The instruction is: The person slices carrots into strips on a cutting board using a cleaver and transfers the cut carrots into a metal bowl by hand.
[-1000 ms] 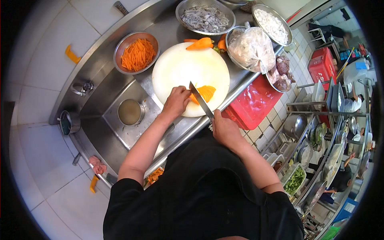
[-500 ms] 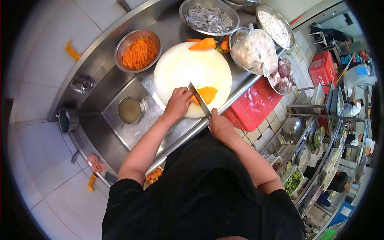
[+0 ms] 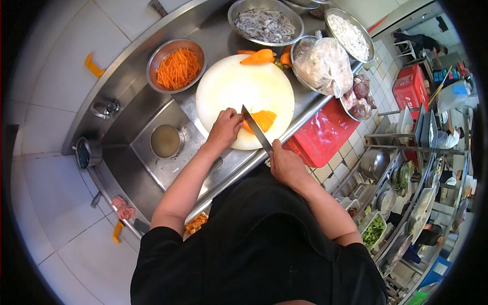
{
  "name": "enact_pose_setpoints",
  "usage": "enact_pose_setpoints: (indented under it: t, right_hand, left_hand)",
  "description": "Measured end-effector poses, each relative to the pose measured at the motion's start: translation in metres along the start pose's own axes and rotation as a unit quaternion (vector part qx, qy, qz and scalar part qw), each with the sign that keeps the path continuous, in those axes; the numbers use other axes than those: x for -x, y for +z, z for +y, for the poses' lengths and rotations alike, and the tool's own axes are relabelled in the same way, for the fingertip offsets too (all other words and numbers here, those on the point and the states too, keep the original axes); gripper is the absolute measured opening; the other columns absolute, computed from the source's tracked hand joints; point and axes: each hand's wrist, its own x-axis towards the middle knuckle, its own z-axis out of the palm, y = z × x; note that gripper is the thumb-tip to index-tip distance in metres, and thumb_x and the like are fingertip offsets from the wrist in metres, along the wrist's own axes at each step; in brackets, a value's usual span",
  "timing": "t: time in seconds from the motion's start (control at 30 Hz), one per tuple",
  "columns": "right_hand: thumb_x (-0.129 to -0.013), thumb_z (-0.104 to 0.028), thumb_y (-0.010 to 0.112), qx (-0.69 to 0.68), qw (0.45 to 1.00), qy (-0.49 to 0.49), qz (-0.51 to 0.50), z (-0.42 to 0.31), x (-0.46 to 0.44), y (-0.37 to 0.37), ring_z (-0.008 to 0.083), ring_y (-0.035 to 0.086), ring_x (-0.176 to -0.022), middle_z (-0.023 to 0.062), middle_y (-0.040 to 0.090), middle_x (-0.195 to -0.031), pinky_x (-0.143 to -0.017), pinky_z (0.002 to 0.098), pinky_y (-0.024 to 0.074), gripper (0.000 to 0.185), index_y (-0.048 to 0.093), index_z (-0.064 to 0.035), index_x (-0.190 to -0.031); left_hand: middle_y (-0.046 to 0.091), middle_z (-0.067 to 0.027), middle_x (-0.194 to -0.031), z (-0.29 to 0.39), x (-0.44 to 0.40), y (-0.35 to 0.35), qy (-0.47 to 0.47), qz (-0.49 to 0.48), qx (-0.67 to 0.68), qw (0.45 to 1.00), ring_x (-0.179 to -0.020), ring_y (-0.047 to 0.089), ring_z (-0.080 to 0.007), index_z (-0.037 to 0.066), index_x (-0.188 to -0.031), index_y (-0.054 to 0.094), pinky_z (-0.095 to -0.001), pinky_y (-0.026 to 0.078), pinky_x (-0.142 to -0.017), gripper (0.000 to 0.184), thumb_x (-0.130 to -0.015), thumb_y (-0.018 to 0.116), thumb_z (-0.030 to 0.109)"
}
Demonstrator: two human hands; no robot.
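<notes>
My right hand (image 3: 287, 163) is wrapped round the handle of a kitchen knife (image 3: 257, 130). The blade points away from me and lies across carrot on a round white cutting board (image 3: 229, 86). Thin overlapping carrot slices (image 3: 265, 120) fan out to the right of the blade. On the blade's left, my left hand (image 3: 225, 128) is closed with curled fingertips against the carrot, most of which they hide. At the board's far edge rests a peeled carrot piece (image 3: 258, 56).
A bowl of carrot shreds (image 3: 178, 68) stands left of the board, above a sink holding a metal pot (image 3: 166, 141). Behind are a colander of greyish strips (image 3: 267, 25) and a bagged bowl (image 3: 325, 63). A red crate (image 3: 325, 134) and shelving (image 3: 391, 137) stand right.
My right hand has shifted slightly right, drawing the knife a little back toward me. My left hand stays at nearly the same spot by the blade.
</notes>
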Motion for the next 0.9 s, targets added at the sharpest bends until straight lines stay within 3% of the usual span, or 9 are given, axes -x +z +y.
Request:
enact_pose_setpoints:
  t: [0.23, 0.43, 0.5, 0.7, 0.9]
  right_hand:
    - [-0.103, -0.009, 0.05, 0.003, 1.0, 0.012, -0.024, 0.009, -0.018, 0.024, 0.0523, 0.071, -0.082, 0.032, 0.07, -0.083, -0.074, 0.0637, 0.0544, 0.017, 0.046, 0.0033, -0.114]
    - [-0.109, -0.02, 0.05, -0.026, 0.999, 0.023, -0.018, 0.026, -0.033, 0.03, 0.0534, 0.07, -0.084, 0.0315, 0.071, -0.087, -0.078, 0.0651, 0.0537, 0.022, 0.045, -0.0014, -0.12]
    - [-0.11, -0.022, 0.051, -0.022, 1.0, -0.007, 0.003, 0.022, -0.029, 0.021, 0.0536, 0.069, -0.077, 0.0324, 0.068, -0.079, -0.071, 0.0658, 0.0521, 0.024, 0.044, 0.0, -0.117]
    - [-0.11, -0.022, 0.051, -0.009, 0.999, -0.022, 0.028, 0.01, -0.013, 0.013, 0.0529, 0.068, -0.073, 0.0309, 0.067, -0.074, -0.068, 0.0656, 0.0518, 0.023, 0.045, -0.0006, -0.116]
    - [-0.108, -0.016, 0.052, 0.001, 1.0, 0.0, -0.017, 0.001, -0.006, 0.002, 0.0523, 0.071, -0.08, 0.0308, 0.07, -0.081, -0.072, 0.0637, 0.0544, 0.019, 0.046, 0.0008, -0.114]
  left_hand:
    - [0.063, -0.013, -0.115, -0.002, 0.002, 0.004, 0.012, 0.02, -0.009, 1.0, -0.115, 0.06, -0.0343, 0.006, -0.115, 0.073, -0.0445, 0.053, -0.1, 0.019, -0.097, 0.073, 0.013]
    - [0.062, -0.0143, -0.112, -0.007, -0.003, 0.0, 0.013, 0.033, 0.04, 0.999, -0.11, 0.062, -0.0358, 0.004, -0.11, 0.071, -0.0442, 0.053, -0.098, 0.015, -0.097, 0.072, 0.011]
    - [0.063, -0.0149, -0.112, -0.008, -0.005, -0.002, 0.009, 0.025, 0.039, 0.999, -0.109, 0.063, -0.0362, 0.004, -0.111, 0.072, -0.0442, 0.053, -0.097, 0.016, -0.097, 0.071, 0.011]
    - [0.063, -0.0161, -0.113, -0.008, -0.004, 0.001, 0.0, 0.023, 0.021, 1.0, -0.109, 0.065, -0.0364, 0.004, -0.116, 0.074, -0.0447, 0.054, -0.096, 0.019, -0.098, 0.07, 0.01]
    - [0.063, -0.0156, -0.114, -0.006, -0.003, 0.0, -0.01, 0.023, 0.028, 0.999, -0.105, 0.067, -0.0367, 0.004, -0.117, 0.074, -0.045, 0.055, -0.093, 0.02, -0.098, 0.071, 0.01]
